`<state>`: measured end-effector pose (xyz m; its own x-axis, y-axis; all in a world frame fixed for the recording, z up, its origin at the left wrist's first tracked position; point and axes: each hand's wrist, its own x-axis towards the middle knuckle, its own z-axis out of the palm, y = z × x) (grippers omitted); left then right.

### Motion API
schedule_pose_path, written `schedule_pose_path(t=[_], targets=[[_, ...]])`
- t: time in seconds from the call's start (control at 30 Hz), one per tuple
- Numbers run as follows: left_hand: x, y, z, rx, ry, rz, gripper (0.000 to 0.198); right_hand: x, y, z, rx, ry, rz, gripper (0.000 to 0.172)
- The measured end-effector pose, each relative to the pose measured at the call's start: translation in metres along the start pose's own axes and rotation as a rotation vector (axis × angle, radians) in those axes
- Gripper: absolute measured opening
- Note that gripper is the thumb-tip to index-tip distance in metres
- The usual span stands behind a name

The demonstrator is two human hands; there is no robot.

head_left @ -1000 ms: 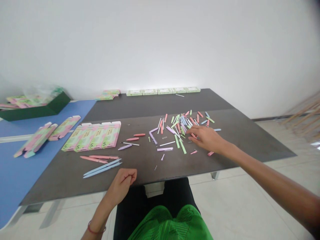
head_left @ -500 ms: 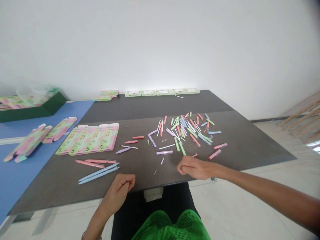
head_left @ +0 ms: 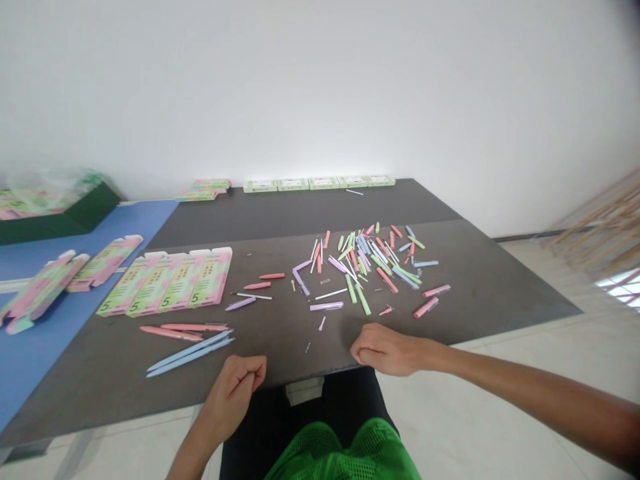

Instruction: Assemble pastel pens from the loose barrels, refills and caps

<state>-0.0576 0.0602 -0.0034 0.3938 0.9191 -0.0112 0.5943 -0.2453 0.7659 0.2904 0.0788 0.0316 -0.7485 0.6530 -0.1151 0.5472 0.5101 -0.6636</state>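
Note:
My left hand [head_left: 237, 383] rests as a fist at the table's front edge, with nothing showing in it. Beyond it lie two blue pens [head_left: 193, 353] and two pink pens [head_left: 185, 331]. My right hand [head_left: 385, 350], also closed into a fist, sits on the front edge to the right; no object shows in it. Nearest to that hand are a small pink pen part [head_left: 386, 311], a purple plunger-like piece [head_left: 322, 323] and a tiny spring [head_left: 307, 347]. Farther in spreads a heap of pen barrels, white refills and clips, including a green barrel [head_left: 363, 300] and a purple barrel [head_left: 327, 306].
Several flat pen boxes [head_left: 167, 283] lie on the dark table [head_left: 500, 293] at left. More boxes [head_left: 293, 185] line its back edge by the wall. A blue table [head_left: 145, 217] at left bears a dark green bin [head_left: 85, 217] and loose boxes [head_left: 107, 263].
The view has shifted slightly. My right fist has drawn back a little toward the table edge, uncovering the small pink part. My left fist stays closed nearly in place.

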Motion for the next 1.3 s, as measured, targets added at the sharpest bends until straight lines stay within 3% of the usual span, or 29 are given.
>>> schedule_pose_path(t=[0.3,0.47,0.57,0.7,0.8,0.93,1.3], targets=[[0.001,0.004,-0.004,0.061,0.005,0.005,0.026,-0.009,0.008,0.015,-0.004,0.078,-0.036,0.029],[0.002,0.001,-0.004,0.052,0.010,0.028,0.026,-0.009,0.008,0.004,0.099,0.126,-0.053,0.021],[0.003,0.001,-0.005,0.044,-0.008,0.046,0.026,-0.013,0.013,-0.017,-0.059,0.276,0.064,0.017],[0.004,0.000,-0.006,0.036,-0.008,0.063,0.025,-0.027,0.036,-0.053,-0.352,0.436,0.334,0.021],[0.004,-0.004,-0.004,0.029,-0.003,0.061,0.025,-0.039,0.055,-0.078,-0.508,0.465,0.523,0.023],[0.003,-0.006,-0.002,0.020,0.009,0.053,0.022,-0.043,0.067,-0.096,-0.656,0.490,0.624,0.024],[0.004,0.002,-0.003,-0.043,-0.015,0.024,0.022,-0.009,0.049,-0.087,-0.688,0.418,0.359,0.025]])
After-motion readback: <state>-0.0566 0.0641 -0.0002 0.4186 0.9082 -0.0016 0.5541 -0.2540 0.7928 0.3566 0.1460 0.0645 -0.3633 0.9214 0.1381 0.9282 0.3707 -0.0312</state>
